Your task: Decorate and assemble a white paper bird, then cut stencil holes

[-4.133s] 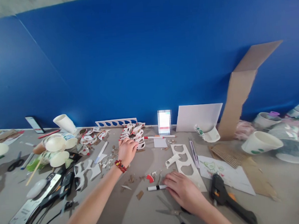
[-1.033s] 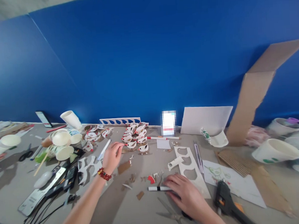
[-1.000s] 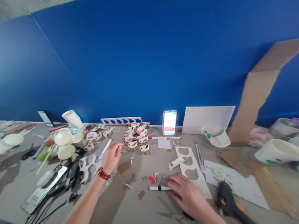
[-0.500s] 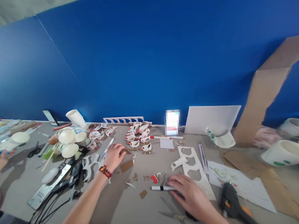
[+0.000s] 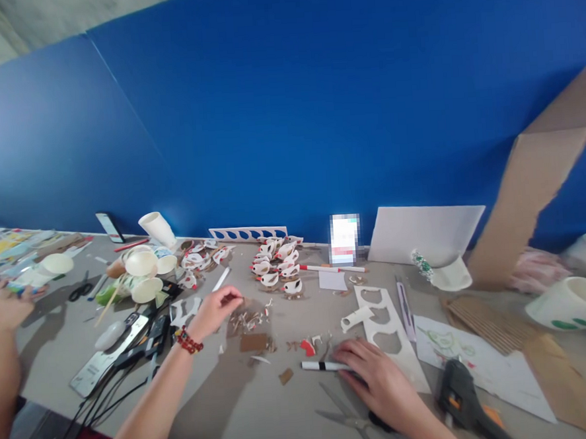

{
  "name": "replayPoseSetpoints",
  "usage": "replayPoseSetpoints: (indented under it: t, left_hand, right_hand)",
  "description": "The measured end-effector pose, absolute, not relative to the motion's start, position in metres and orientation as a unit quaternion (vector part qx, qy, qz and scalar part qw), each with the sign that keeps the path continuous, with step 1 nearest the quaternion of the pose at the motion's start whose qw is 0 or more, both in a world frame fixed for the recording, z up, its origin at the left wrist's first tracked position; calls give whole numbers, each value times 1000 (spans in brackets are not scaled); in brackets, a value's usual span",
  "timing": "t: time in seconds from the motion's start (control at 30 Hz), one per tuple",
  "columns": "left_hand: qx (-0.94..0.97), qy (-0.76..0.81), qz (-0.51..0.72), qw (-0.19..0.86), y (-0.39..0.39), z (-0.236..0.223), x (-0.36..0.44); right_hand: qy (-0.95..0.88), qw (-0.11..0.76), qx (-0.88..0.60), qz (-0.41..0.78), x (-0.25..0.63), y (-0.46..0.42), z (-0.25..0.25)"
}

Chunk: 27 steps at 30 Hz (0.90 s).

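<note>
My left hand (image 5: 214, 310), with a red bead bracelet (image 5: 185, 340) on the wrist, hovers low over the table. Its fingers are drawn together and curled beside a small heap of paper scraps (image 5: 247, 320); what they pinch is unclear. A brown card piece (image 5: 253, 342) lies just below the heap. My right hand (image 5: 377, 380) rests flat with fingers apart, its fingertips on a white marker with a black band (image 5: 322, 365). Scissors (image 5: 347, 420) lie under that wrist. A cluster of small white-and-red paper birds (image 5: 279, 270) stands beyond the left hand.
A white strip with cut-out holes (image 5: 389, 336) and a black glue gun (image 5: 462, 394) lie right of my right hand. Paper cups (image 5: 142, 275), cables and tools crowd the left. Another person's hand (image 5: 5, 310) works at far left. Cardboard (image 5: 533, 178) leans on the blue wall.
My left hand has come back from the paper birds toward me, and scraps now lie heaped beside it. The brown card piece sits nearer. My right hand stays on the marker. The view has shifted left.
</note>
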<state>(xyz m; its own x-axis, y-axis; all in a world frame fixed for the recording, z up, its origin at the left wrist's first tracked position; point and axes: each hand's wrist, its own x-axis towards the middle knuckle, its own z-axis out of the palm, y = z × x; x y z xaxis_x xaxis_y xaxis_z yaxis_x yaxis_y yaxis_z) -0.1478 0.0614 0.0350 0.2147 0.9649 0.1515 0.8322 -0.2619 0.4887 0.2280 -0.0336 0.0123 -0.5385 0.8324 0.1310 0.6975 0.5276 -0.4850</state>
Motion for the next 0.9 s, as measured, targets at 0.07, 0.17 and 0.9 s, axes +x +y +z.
replayPoseSetpoints:
  t: [0.07,0.17,0.9]
  left_hand:
    - [745,616,234,104,75,34,-158]
    - [740,629,231,53,84,25,-165]
    - [788,594,159,-42,71,22,-164]
  right_hand:
    - [-856,177,-447,189,228,-34,12]
    - [-857,177,-447,187,229,-34,12]
    - [-862,182,-436,184,228,-33,14]
